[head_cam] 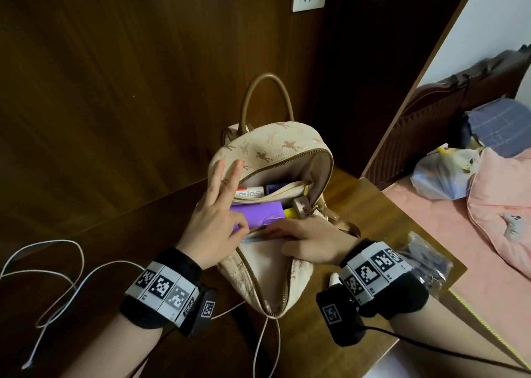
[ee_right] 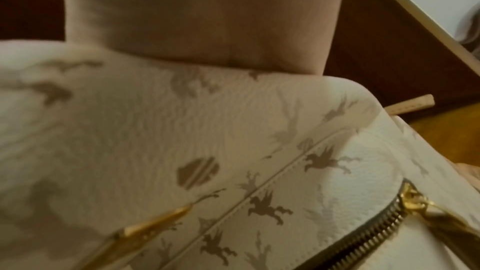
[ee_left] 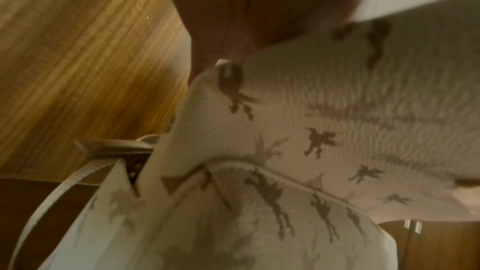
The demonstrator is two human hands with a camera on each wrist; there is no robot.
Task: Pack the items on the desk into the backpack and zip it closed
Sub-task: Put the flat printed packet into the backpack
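in the pebbled cream backpack [head_cam: 275,145], a glossy purple box [head_cam: 258,212]

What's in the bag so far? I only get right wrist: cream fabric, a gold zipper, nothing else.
Observer: The backpack main compartment is unzipped. A purple pack sits at the mouth, with a yellow item beside it.
Operator: Who's holding the purple one?
Observer: The left hand seems to pinch its near corner, two fingers stretched upward. The right hand lies on the front edge of the opening; I can't tell its grip.
Operator: Anything left outside?
Observer: Yes, a clear bag of dark items lies on the desk, right of the right wrist.
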